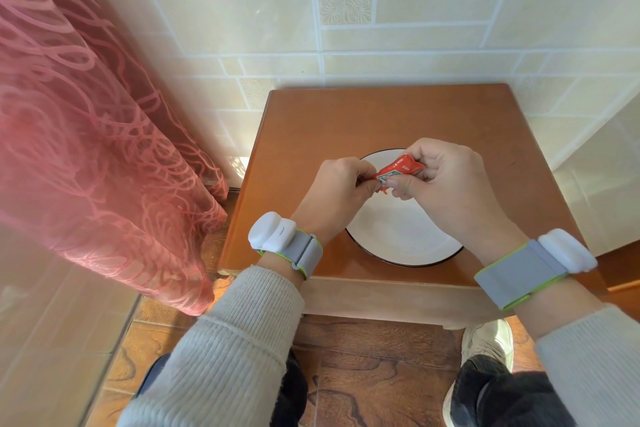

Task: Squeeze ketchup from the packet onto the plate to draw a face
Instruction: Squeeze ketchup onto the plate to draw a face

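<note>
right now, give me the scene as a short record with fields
surface: small wooden table against a tiled wall
plate: white, dark rim, bare of ketchup where visible
ketchup packet: red, held above the plate
left hand: pinches the packet's left end
right hand: grips its right end
wrists: grey bands with white modules
left of table: pink curtain

Only print I see is on the red ketchup packet [398,170] — small white characters along its upper edge and a green-and-white emblem near its left end, both too small and blurred for me to read. No other text or numbers legible.
</note>
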Action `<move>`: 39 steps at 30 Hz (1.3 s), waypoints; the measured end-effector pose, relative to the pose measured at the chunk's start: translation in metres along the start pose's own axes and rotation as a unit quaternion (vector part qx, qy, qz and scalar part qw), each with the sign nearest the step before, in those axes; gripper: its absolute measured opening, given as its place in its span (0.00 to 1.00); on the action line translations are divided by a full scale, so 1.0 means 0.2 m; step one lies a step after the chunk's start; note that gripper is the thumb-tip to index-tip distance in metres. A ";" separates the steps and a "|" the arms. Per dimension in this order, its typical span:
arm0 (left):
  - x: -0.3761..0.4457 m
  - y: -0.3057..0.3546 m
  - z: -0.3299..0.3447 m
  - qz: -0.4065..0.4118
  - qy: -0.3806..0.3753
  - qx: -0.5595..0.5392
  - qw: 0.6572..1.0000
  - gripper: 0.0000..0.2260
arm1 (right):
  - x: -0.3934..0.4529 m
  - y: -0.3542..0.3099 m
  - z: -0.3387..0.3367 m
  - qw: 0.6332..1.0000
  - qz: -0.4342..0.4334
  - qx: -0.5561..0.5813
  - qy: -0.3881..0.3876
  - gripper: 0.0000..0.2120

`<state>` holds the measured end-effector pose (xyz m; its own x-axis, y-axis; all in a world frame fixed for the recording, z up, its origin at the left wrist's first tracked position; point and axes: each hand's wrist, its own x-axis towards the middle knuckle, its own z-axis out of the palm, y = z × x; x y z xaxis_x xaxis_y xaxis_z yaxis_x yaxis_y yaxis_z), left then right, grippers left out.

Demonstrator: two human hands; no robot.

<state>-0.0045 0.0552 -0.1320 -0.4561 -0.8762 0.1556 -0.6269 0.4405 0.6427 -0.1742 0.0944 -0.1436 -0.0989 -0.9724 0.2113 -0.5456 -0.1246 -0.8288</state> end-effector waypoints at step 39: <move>0.00 0.00 0.00 -0.011 0.020 -0.004 1.000 0.04 | -0.01 -0.02 -0.01 1.000 -0.010 0.005 0.002 0.07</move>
<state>-0.0049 0.0551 -0.1319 -0.4163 -0.8930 0.1709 -0.6315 0.4192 0.6523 -0.1723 0.0969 -0.1392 -0.0919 -0.9687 0.2307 -0.5385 -0.1465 -0.8298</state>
